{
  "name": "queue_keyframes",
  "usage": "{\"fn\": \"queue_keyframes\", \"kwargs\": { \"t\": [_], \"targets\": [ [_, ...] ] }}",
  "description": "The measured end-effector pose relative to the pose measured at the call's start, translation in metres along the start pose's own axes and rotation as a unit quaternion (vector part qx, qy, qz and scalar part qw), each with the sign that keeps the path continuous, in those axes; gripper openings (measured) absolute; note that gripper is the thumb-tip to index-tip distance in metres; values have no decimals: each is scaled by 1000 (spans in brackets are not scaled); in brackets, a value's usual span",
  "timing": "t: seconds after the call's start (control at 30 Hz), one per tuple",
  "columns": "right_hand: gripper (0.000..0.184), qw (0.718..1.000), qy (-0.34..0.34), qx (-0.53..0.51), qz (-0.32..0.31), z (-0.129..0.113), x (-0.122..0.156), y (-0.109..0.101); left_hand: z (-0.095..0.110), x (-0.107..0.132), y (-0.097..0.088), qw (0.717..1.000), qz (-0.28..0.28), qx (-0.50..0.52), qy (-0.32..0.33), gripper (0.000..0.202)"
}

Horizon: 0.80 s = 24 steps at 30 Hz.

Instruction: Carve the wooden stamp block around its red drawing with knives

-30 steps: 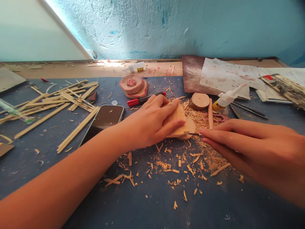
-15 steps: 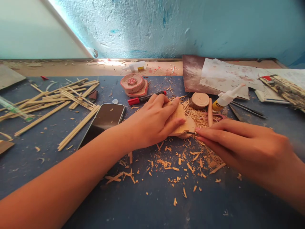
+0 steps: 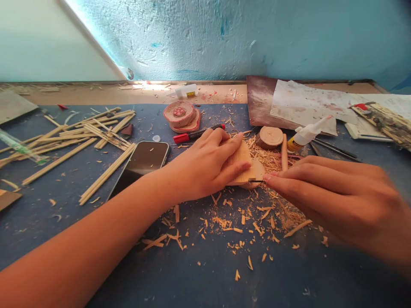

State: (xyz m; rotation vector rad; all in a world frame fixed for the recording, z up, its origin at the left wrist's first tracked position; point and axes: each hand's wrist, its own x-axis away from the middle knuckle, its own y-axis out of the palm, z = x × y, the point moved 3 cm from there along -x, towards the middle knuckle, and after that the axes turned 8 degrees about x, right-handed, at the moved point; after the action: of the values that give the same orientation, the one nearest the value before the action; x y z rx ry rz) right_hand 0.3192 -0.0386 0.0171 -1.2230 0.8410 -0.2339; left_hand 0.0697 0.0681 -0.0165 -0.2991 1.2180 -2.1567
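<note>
My left hand (image 3: 213,160) lies over a flat, ribbed piece of pale wood (image 3: 240,157), thumb and fingers pressing it down. Under that piece, a round wood slice (image 3: 257,171) sticks out at the right. My right hand (image 3: 334,196) pinches a small, thin metal blade (image 3: 256,180), its handle hidden by the fingers. The blade's tip touches the lower right corner of the ribbed wood, close to my left thumb. Wood shavings (image 3: 257,149) lie around both hands.
A phone (image 3: 146,158) and bamboo sticks (image 3: 105,175) lie left. Behind are a red marker (image 3: 192,135), a painted wood slice (image 3: 179,112) and a bark-edged slice (image 3: 269,137). A glue bottle (image 3: 303,137) leans at right, beside a short wooden rod (image 3: 284,152) and sandpaper (image 3: 260,100).
My right hand has shifted slightly and its blade now lies flatter against the wood's corner. The left hand keeps its place on the piece. The whole view has moved a little.
</note>
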Motion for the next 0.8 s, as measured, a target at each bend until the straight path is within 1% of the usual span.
{"fn": "queue_keyframes", "kwargs": {
  "t": [0.17,0.3,0.43,0.63,0.8],
  "targets": [
    [18,999,-33,-9,-19,0,0,2,0,0,-1,1000,0,10,1,86],
    [12,1000,3,1,-16,0,-2,2,-1,0,-1,1000,-1,8,-3,86],
    [12,999,42,27,-9,-1,0,2,-2,-1,-1,1000,-3,6,-6,86],
    [16,997,65,44,-6,-2,1,-3,-1,0,-2,1000,-3,4,-7,85],
    [12,998,64,22,-8,-6,-3,4,0,0,-1,1000,-1,3,-9,86]
  ]
}}
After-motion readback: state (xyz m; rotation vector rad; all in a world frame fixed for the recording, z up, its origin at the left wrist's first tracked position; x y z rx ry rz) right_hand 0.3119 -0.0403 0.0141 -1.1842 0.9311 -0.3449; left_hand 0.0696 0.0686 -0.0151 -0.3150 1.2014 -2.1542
